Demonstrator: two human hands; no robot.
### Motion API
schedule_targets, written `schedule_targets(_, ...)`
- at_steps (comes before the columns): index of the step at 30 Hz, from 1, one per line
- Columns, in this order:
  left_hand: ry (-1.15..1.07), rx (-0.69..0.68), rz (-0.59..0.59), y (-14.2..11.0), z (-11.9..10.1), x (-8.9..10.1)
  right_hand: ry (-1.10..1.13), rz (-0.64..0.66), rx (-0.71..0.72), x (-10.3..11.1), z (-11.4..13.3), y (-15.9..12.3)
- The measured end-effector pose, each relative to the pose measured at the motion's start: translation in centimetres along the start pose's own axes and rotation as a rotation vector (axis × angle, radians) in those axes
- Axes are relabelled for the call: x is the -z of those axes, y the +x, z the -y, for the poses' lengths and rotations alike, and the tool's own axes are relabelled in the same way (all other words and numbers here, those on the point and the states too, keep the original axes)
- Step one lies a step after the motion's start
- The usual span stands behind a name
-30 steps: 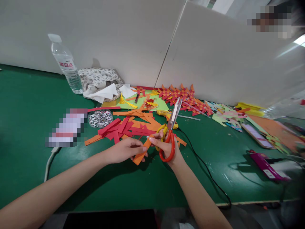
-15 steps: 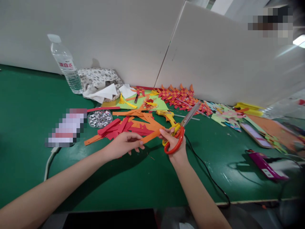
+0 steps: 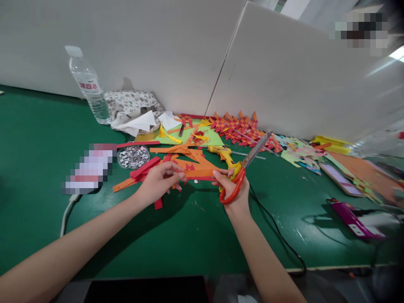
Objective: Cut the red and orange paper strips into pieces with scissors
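While the strip was spanned between two hands, the head view was noted with that orange strip (image 3: 200, 173) as dial centre, twelve at the top of the frame.

Head view. The left hand (image 3: 161, 182) lay at nine o'clock, thumb and forefinger closed in a pinch on the strip's near end, the other fingers loosely curled. The right hand (image 3: 236, 191) lay between three and four o'clock, thumb pressed on the opposite end; its lower fingers were partly hidden. It also held the scissors (image 3: 249, 160), blades close together and pointing between one and two o'clock. The strip ran nearly level above the green table (image 3: 189, 244). A red edge showed just below it; could not tell whether that was held too.

Surroundings: paper strips (image 3: 143, 169) towards nine o'clock, the tray of plastic eyes (image 3: 133, 155) farther out, the glue gun (image 3: 223, 152) near two, woven pieces (image 3: 235, 124) beyond.

Handling notes (judgement): light, even tension looked best, since a hard pull might crease or tear paper. Pinching squarely at both ends should have prevented twisting. Blades were best kept together and aimed away from the left fingers.
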State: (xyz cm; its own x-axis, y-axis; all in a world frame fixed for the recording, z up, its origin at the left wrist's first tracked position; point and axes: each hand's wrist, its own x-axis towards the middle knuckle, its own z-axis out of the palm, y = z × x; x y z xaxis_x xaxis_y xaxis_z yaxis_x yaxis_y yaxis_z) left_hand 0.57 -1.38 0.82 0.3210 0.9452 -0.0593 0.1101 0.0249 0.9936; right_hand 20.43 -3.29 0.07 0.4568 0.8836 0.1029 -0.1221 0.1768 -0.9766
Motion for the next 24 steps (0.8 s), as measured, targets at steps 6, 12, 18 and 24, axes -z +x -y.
schedule_targets(6, -0.061, 0.021, 0.029, -0.28, -0.23, -0.14, 0.0, -0.002, 0.037, -0.09, -0.12, -0.07)
schedule_targets(12, -0.096, 0.045, 0.064, -0.28, -0.43, -0.18, -0.024, -0.002, 0.061, -0.04, -0.37, -0.1)
schedule_targets(18, -0.118, 0.099, 0.015, -0.13, -0.53, 0.12, -0.04, 0.029, 0.041, 0.02, -0.44, -0.2)
schedule_targets(24, -0.19, 0.093, -0.044, 0.06, -0.3, 0.4, -0.039, 0.056, -0.012, 0.19, -0.48, 0.06)
